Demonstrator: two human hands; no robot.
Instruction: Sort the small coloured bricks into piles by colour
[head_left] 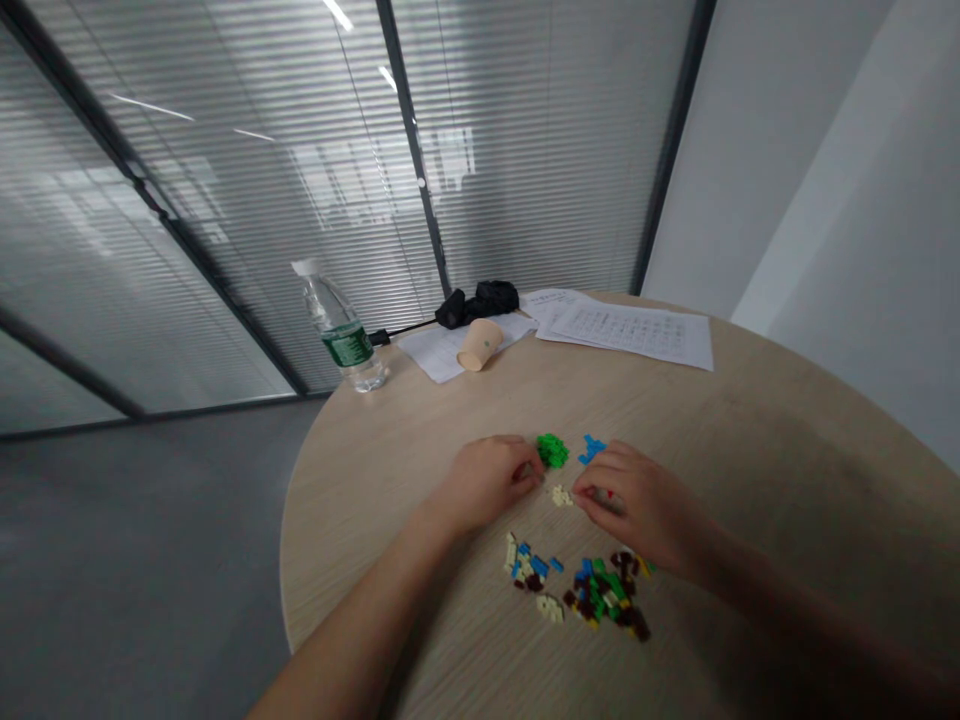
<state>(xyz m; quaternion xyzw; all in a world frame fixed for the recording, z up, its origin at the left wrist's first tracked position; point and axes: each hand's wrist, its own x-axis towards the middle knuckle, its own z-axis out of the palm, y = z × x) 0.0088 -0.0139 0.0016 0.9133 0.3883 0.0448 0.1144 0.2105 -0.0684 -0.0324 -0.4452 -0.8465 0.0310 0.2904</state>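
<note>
Both my hands rest on a round wooden table (750, 430). My left hand (491, 480) is curled, its fingertips beside a small green brick cluster (553, 450). My right hand (637, 500) is curled too, fingertips pinched near a small cream brick piece (560, 495); a speck of red shows under its fingers. A few blue bricks (592, 448) lie just beyond the right hand. Below my hands lies a loose pile of small bricks (592, 590) in green, brown, blue, cream and yellow.
At the table's far side stand a plastic water bottle (341, 330), a tipped paper cup (478, 345), printed paper sheets (630, 330) and a black bundle with a cable (480, 300). Glass walls with blinds stand behind. The table edge drops off at the left.
</note>
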